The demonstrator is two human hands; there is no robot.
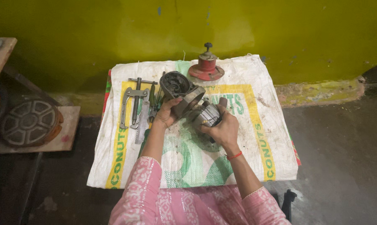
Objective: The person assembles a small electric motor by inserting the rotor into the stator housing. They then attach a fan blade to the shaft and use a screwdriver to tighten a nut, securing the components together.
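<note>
My left hand point(168, 112) grips a grey metal motor housing point(181, 89) whose dark round opening points up and to the left. My right hand point(224, 128) is wrapped around the silver cylindrical armature part point(206, 116) that sticks out of the housing's lower right end. Both hands hold the assembly just above a white woven sack point(255, 137) spread on the floor. A red thread band point(234, 156) sits on my right wrist. Pink patterned sleeves cover my forearms.
A red conical metal part with a black knob point(206, 66) stands at the sack's far edge. A metal gear puller point(132, 102), a file point(142, 123) and screwdrivers lie left of my hands. A round slotted metal disc point(30, 121) rests on a wooden board at left. Behind is a yellow-green wall.
</note>
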